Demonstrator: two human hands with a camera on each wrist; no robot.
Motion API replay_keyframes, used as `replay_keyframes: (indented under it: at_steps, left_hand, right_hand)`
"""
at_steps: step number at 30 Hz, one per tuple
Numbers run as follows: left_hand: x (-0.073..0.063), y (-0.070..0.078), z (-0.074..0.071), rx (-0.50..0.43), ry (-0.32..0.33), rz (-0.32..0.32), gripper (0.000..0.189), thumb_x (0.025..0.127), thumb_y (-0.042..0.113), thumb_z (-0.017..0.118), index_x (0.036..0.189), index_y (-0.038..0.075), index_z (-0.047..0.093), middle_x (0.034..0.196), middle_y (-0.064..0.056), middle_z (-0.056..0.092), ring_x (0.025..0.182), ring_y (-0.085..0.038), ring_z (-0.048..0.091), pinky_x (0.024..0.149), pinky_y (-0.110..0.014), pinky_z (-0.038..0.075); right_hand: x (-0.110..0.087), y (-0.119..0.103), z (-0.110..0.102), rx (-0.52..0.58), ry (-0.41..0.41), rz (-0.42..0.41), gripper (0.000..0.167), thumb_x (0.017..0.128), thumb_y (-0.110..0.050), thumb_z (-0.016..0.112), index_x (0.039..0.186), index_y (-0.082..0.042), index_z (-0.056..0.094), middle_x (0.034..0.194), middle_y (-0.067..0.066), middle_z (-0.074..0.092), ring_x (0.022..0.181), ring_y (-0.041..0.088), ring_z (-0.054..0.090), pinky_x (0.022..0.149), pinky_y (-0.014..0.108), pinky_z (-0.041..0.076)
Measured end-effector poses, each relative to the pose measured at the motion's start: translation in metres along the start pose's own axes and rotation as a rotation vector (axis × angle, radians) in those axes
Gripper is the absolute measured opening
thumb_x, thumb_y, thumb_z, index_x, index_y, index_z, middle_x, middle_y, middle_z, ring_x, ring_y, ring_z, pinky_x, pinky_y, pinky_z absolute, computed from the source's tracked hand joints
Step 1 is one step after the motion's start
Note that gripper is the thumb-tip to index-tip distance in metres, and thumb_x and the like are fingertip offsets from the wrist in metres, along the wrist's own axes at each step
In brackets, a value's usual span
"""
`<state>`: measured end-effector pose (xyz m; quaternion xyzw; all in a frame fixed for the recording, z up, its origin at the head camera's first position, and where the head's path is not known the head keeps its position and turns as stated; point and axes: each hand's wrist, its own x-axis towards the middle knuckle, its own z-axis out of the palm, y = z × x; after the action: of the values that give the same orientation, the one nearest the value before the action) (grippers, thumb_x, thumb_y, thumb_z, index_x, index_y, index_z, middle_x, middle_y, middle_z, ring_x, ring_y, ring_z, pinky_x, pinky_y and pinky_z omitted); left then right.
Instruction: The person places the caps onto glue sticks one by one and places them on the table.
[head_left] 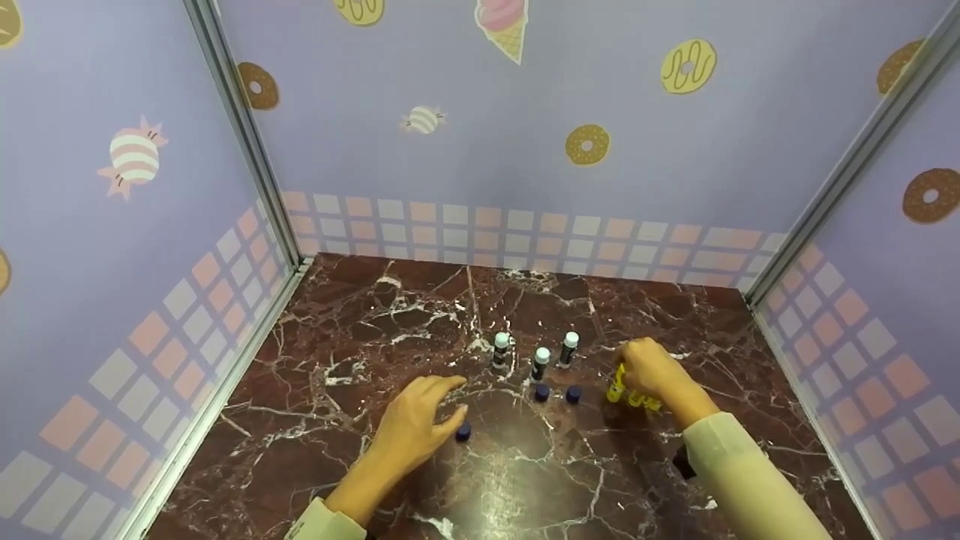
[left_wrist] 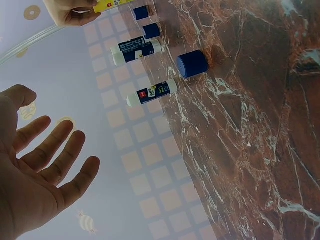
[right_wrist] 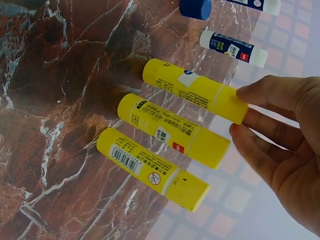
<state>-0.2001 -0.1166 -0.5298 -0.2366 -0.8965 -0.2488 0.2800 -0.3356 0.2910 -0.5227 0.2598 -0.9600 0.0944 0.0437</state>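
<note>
My right hand (head_left: 651, 369) pinches the capped end of a yellow glue stick (right_wrist: 185, 87) between thumb and fingertips. Beside it stand two more yellow glue sticks (right_wrist: 170, 131), upright and close together in a row. Palm and spread fingers show on my left hand (left_wrist: 42, 170), which holds nothing. It hovers over the table's middle left, thumb tip near a dark blue cap (head_left: 463, 432). Between the hands stand three uncapped navy glue sticks with white tops, at left (head_left: 500, 351), centre (head_left: 540, 365) and right (head_left: 569, 349). Two further blue caps (head_left: 541, 392) lie in front of these.
Everything stands on a dark red marbled tabletop (head_left: 337, 420). Lilac panels with sweet and doughnut pictures wall it in at the back (head_left: 480, 135) and both sides. Metal posts (head_left: 255, 150) mark the back corners.
</note>
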Motion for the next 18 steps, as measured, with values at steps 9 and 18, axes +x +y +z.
replay_keyframes:
  at_steps: [9,18]
  left_hand:
    - [0.004,0.004,0.002,0.041,-0.008,-0.031,0.041,0.084,0.030,0.081,0.121,0.015,0.071,0.110,0.000,0.072,0.097,-0.018,0.066,0.083,-0.033,0.060]
    - [0.012,0.006,0.011,0.082,-0.037,-0.051,0.051,0.087,0.040,0.077,0.129,0.014,0.067,0.116,-0.004,0.071,0.104,-0.024,0.066,0.091,-0.037,0.058]
  right_hand:
    - [-0.005,-0.040,-0.016,-0.027,0.254,-0.106,0.041,0.075,-0.010,0.084,0.113,-0.004,0.070,0.118,0.015,0.067,0.113,0.035,0.059,0.102,0.049,0.051]
    - [-0.029,-0.100,-0.028,0.089,0.474,-0.195,0.058,0.085,-0.028,0.082,0.135,-0.008,0.062,0.136,0.012,0.061,0.127,0.032,0.056,0.110,0.051,0.046]
